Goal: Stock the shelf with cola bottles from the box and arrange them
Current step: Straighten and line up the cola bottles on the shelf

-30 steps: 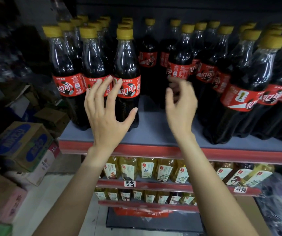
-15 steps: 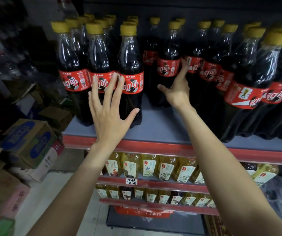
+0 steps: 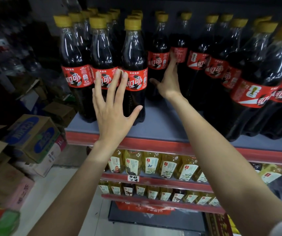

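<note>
Far left, stacked cardboard boxes (image 3: 29,140) with blue print sit closed, contents not visible. On the grey, red-edged shelf (image 3: 162,126) stand upright clear plastic cola bottles (image 3: 134,68), waisted, yellow-capped, red-labelled and full of dark liquid; the left hand (image 3: 114,113) lies flat with fingers spread wide, fingertips on the labels of the front-left bottles. The right hand (image 3: 168,82) reaches deeper into the gap, fingers straight, tips against a rear bottle (image 3: 179,53), with bottles crowding rightward; below, two shelves hold yellow tea bottles (image 3: 152,165) with pale labels.
</note>
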`<state>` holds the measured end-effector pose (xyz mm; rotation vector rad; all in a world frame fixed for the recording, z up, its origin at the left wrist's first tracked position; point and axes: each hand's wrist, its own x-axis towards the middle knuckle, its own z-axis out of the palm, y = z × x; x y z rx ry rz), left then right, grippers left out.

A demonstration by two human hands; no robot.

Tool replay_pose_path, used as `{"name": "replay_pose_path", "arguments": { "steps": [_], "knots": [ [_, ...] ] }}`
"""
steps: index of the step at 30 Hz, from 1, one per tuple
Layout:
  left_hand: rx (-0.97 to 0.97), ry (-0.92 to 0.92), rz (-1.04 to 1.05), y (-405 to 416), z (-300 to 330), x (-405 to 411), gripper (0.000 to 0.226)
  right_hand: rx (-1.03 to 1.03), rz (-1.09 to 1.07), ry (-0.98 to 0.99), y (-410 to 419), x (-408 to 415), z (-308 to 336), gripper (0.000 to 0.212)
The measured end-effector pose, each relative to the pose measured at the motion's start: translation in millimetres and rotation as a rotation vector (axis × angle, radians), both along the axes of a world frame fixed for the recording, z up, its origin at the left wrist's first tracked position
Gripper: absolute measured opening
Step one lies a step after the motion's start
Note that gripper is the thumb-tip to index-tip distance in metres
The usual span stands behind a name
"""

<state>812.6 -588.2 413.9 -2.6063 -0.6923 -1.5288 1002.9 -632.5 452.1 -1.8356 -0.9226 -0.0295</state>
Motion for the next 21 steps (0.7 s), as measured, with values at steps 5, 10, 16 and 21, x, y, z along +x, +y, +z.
{"name": "replay_pose_path", "arguments": {
  "steps": [5,10,16,21],
  "knots": [
    [-0.003,-0.012,-0.007,-1,0,0,0.086,-0.076,-0.015,-0.033,-4,-4,2,0.102],
    [0.054,-0.232,-0.109,-16,5,2,0.065,-0.062,-0.022,-0.105,-31,-21,9,0.091],
    [-0.278,-0.325,-0.677,-63,27,21,0.042,0.286,-0.104,-0.238,-125,-79,-3,0.041],
    [-0.805,0.009,-0.862,-92,24,56,0.050,0.405,-0.395,-0.387,-189,-80,-24,0.025]
  ]
}}
